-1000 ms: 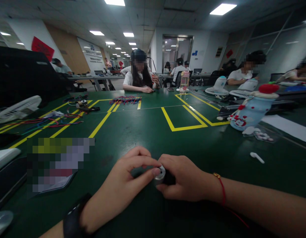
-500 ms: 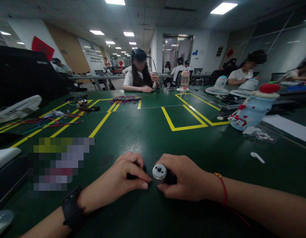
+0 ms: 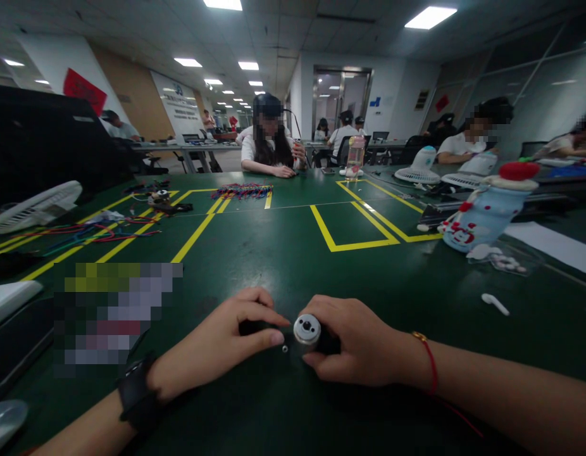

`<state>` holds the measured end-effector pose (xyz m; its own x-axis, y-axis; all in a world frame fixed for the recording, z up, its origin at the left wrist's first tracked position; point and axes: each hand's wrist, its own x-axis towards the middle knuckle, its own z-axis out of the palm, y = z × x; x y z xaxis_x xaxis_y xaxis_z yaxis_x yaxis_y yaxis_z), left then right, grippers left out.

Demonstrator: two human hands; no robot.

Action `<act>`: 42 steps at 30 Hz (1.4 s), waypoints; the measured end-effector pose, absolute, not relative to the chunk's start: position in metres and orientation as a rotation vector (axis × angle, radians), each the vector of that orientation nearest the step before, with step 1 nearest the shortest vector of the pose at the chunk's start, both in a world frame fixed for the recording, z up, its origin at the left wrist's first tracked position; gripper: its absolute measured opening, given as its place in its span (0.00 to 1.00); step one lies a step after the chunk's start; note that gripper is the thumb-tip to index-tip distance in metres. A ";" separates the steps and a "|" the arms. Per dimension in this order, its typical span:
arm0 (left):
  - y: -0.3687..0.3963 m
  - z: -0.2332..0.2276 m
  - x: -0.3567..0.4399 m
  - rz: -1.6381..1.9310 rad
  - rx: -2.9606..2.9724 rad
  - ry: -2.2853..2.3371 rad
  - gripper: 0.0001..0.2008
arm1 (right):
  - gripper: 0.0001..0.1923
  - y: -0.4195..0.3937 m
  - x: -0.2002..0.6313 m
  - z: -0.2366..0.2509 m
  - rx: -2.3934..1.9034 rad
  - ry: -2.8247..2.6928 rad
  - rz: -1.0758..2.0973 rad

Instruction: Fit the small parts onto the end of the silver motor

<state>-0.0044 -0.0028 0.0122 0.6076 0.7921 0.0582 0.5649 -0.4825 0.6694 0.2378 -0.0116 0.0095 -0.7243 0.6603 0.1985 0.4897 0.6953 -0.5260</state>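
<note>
Right hand is wrapped around a small motor, silver end face up, on the green table near its front edge. Left hand pinches a dark part just left of the motor. Tiny screw lies loose beside the motor; best kept flat and in sight.

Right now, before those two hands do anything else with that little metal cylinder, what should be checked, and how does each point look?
1. Right hand grips the metal cylinder: ok.
2. Cylinder's round face is uncovered and visible: ok.
3. Tiny ring lies free on the green table, beside the left hand: ok.
4. Left hand holds a dark part: cannot tell.
5. White earbud lies well away from the hands: ok.
</note>
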 end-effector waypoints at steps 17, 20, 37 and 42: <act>0.010 0.008 -0.018 0.641 2.168 1.268 0.10 | 0.16 -0.013 0.238 0.011 -0.909 -2.535 0.641; 0.004 0.013 -0.015 0.469 2.264 1.143 0.11 | 0.16 -0.013 0.238 0.010 -0.910 -2.531 0.642; -0.024 0.029 0.027 0.855 2.139 0.992 0.10 | 0.13 -0.011 0.238 0.006 -0.915 -2.563 0.538; -0.030 0.034 0.033 0.765 2.147 1.032 0.11 | 0.13 -0.011 0.239 0.006 -0.905 -2.553 0.524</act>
